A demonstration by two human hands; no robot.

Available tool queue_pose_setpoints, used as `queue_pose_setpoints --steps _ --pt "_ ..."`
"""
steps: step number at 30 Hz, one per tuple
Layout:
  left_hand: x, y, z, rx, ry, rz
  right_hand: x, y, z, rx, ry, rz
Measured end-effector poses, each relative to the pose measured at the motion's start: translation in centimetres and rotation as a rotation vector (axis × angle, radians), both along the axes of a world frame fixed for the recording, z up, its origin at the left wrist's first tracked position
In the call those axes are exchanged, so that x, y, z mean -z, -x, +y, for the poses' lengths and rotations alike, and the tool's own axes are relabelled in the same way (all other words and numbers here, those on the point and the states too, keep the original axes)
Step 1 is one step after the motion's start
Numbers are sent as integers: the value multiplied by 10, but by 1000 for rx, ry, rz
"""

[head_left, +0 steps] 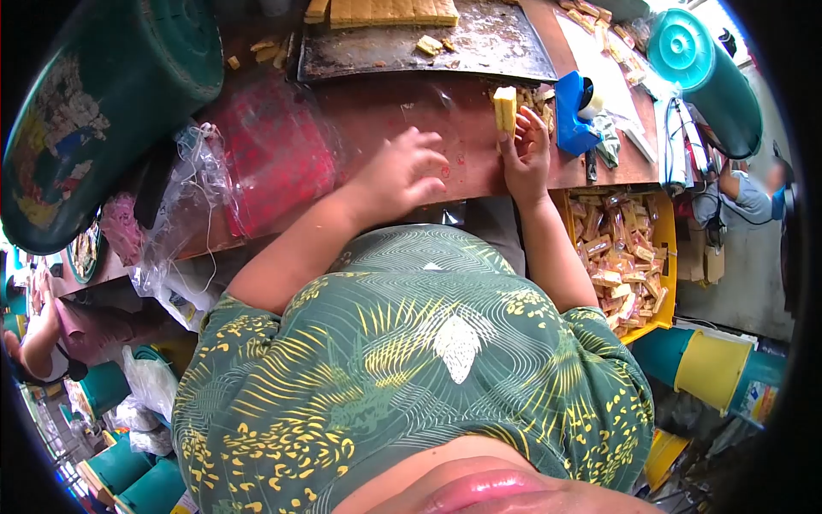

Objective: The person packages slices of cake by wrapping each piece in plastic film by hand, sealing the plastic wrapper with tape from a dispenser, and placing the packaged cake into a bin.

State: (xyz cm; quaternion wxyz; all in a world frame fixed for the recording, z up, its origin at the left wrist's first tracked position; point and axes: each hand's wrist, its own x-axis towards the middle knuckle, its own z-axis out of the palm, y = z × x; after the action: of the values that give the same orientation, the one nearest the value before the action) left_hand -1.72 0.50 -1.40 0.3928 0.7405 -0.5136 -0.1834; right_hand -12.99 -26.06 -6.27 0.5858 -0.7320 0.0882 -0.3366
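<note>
My right hand (526,158) is closed on a yellow cake bar (505,107), held upright between thumb and fingers over the table's near right part. My left hand (401,176) hovers over the reddish table (471,158), fingers apart and holding nothing. A dark baking tray (368,60) lies beyond the hands, with a cut slab of yellow cake (394,10) at its far side and a small broken piece (430,44) on it. Cake pieces (538,101) lie behind my right hand. A blue tape dispenser (574,120) stands just right of it.
A yellow crate (666,257) full of wrapped cake bars (618,257) sits below the table's right edge. Clear plastic bags (184,206) and a red sheet (274,158) lie at left. Large green buckets (120,111) flank the table. Other people are at the far left and right.
</note>
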Motion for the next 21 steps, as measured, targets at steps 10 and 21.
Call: queue_pose_setpoints --steps 10,21 --pt "18 -13 30 -427 -304 -353 -46 -37 61 -360 689 220" --pt "18 -12 32 -424 -300 -382 -34 -35 54 -318 748 271"
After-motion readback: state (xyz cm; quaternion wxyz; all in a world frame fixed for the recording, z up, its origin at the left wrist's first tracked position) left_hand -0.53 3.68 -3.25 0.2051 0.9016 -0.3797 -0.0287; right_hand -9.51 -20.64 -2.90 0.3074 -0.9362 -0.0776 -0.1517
